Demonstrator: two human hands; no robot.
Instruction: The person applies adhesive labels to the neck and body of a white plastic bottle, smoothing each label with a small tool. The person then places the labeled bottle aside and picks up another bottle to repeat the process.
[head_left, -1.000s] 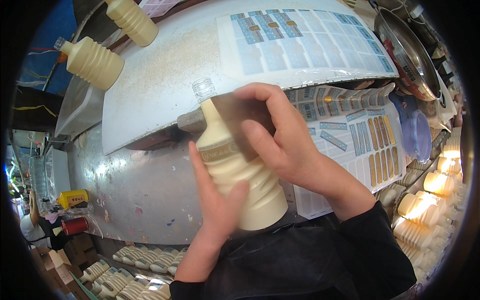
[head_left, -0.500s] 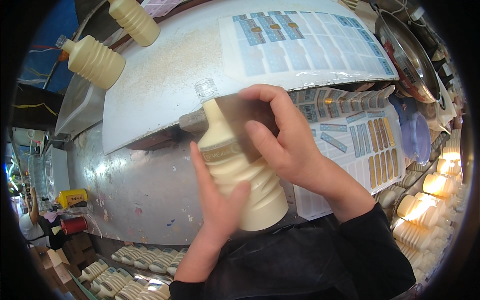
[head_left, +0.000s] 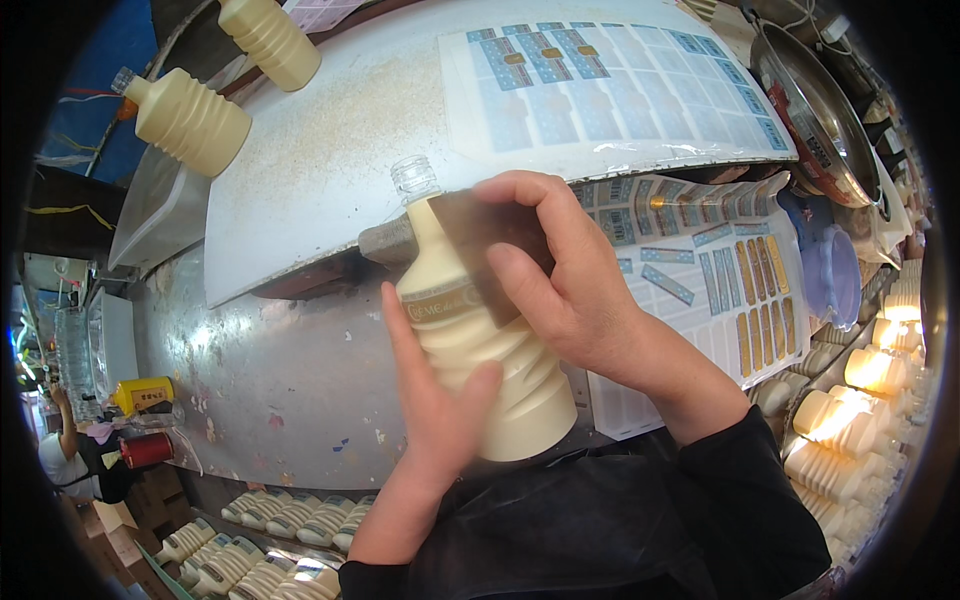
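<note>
A cream-coloured bottle (head_left: 527,395) with a ribbed body and clear threaded neck leans in front of me, neck pointing away. My left hand (head_left: 438,405) grips its near left side, the thumb lying across the ribs. A gold-brown label band (head_left: 430,307) with pale lettering wraps the upper body. In my right hand (head_left: 575,275), a thin, flat brown scraper (head_left: 488,240) is pinched between thumb and fingers. Its lower edge lies against the label's right part, which it covers. Behind the bottle's shoulder sits a grey padded block (head_left: 385,243).
Label sheets (head_left: 620,90) cover the white board (head_left: 330,130); more strips (head_left: 715,285) lie at right. Two cream bottles (head_left: 195,125) stand at far left. Rows of bottles (head_left: 835,415) fill the right side and lower left. A purple basin (head_left: 830,280) and metal pan (head_left: 820,90) are at right.
My right hand and the scraper have shifted slightly left across the label. The bottle and my left hand stay nearly in place.
</note>
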